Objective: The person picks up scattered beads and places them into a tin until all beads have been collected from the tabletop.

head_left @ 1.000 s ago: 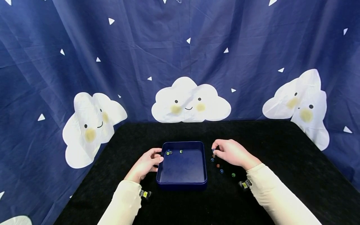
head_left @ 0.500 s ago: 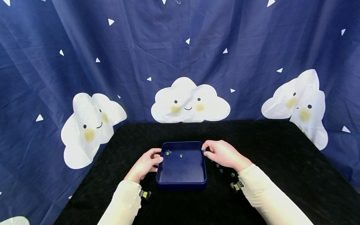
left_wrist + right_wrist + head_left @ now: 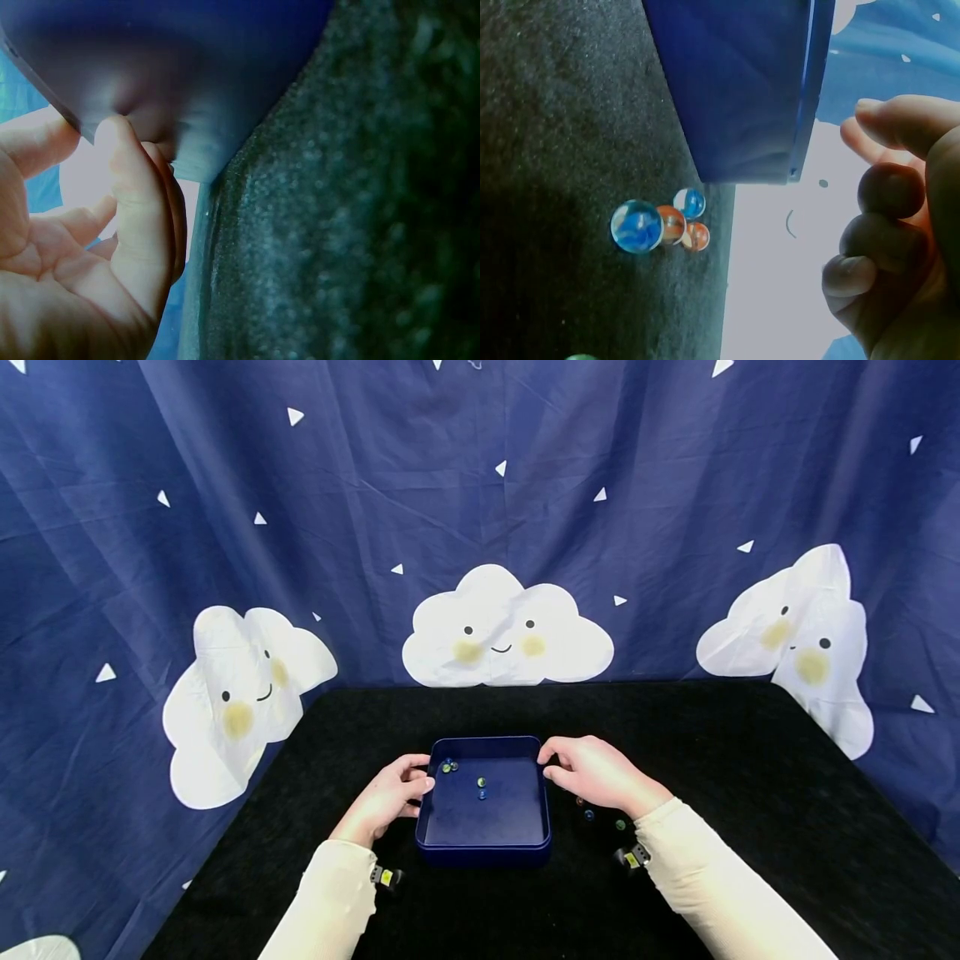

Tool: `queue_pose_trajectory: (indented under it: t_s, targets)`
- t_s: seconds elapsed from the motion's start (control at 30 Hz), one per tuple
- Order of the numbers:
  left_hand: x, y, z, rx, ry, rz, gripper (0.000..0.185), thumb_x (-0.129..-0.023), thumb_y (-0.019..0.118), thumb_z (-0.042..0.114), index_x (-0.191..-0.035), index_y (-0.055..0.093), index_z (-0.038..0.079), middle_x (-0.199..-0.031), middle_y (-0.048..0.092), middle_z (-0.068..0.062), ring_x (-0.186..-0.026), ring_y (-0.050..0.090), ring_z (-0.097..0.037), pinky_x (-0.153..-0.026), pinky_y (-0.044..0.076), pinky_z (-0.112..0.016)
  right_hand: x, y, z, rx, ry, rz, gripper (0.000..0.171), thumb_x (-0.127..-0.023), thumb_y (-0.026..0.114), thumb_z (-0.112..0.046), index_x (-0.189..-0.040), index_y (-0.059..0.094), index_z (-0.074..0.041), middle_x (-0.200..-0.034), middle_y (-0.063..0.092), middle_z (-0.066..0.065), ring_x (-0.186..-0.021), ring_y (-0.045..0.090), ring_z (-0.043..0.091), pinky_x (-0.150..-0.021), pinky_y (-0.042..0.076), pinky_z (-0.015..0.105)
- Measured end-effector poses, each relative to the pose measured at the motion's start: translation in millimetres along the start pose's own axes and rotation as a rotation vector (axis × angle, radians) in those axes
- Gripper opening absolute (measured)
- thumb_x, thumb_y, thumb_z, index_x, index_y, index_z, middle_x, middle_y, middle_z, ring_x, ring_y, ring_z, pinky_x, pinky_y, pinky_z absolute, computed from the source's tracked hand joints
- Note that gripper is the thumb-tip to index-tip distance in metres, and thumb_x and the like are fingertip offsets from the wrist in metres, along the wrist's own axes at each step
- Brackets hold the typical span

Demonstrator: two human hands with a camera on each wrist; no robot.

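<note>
**A:** Four marbles (image 3: 481, 782) lie in the blue tray (image 3: 486, 857), as far as the head view lets me count: two close together at the far left corner, two nearer the middle. They are small, so their colours are hard to read.

**B:** And the hands?

**A:** The left hand (image 3: 386, 799) is at the tray's left wall, thumb on the rim and fingers curled against the outside. The left wrist view shows a fingertip (image 3: 112, 135) pressed to the dark wall, though it is blurred and the tray's inside is out of sight there.

**B:** Right side?

**A:** The right hand (image 3: 596, 774) hovers at the tray's far right corner, fingers loosely curled. In the right wrist view the fingers (image 3: 889, 191) are bent with a gap between them and the thumb, and they hold nothing that I can see.

**B:** More marbles outside?

**A:** Yes, on the black worktop (image 3: 750, 777) right of the tray. The head view shows only a few specks, partly hidden under the right wrist. The wrist camera is clearer: a blue marble (image 3: 637, 226) touching an orange marble (image 3: 671, 223), a smaller blue one and another orange one bunched just beside them near the tray's corner, and a green marble (image 3: 581, 358) cut off at the bottom edge.
</note>
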State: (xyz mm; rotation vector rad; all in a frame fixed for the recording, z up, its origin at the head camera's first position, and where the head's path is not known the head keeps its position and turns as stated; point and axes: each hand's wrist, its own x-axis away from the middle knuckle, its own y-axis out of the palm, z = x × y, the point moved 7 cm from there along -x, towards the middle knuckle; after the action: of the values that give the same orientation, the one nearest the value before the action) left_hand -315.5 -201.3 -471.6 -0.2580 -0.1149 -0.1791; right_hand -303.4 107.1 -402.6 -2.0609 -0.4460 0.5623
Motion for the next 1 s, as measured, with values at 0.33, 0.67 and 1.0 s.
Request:
queue_pose_trajectory:
  t_s: [0.33,0.67,1.0]
  targets:
    - [-0.9,-1.2,-0.8,0.009,0.003,-0.001,0.048,-0.097,0.065,0.009,-0.142,0.051,0.003,-0.11,0.063,-0.014,-0.086,0.064,-0.024,-0.064,0.055,-0.034,5.0,-2.8,8.0,-0.009,-0.002,0.0,0.009,-0.094,0.068,-0.021,-0.103,0.067,-0.021,-0.058,0.052,-0.017,-0.05,0.063,0.005,-0.072,0.051,0.031]
    - [-1.6,0.4,-2.0,0.013,0.005,-0.005,0.047,-0.096,0.067,0.01,-0.141,0.053,0.006,-0.112,0.063,-0.016,-0.086,0.064,-0.024,-0.064,0.055,-0.034,21.1,-7.5,25.4,0.044,-0.017,0.014,0.008,-0.092,0.071,-0.021,-0.095,0.068,-0.027,-0.061,0.055,-0.018,-0.055,0.05,-0.001,-0.062,0.045,0.027]
    - [-2.3,0.2,-2.3,0.002,0.01,0.007,0.047,-0.097,0.066,0.009,-0.141,0.053,0.004,-0.111,0.063,-0.015,-0.087,0.064,-0.028,-0.062,0.055,-0.035,40.2,-7.0,41.3,0.08,0.007,-0.026,0.012,-0.089,0.072,-0.019,-0.091,0.067,-0.029,-0.059,0.045,-0.019,-0.055,0.045,0.0,-0.059,0.041,0.026]
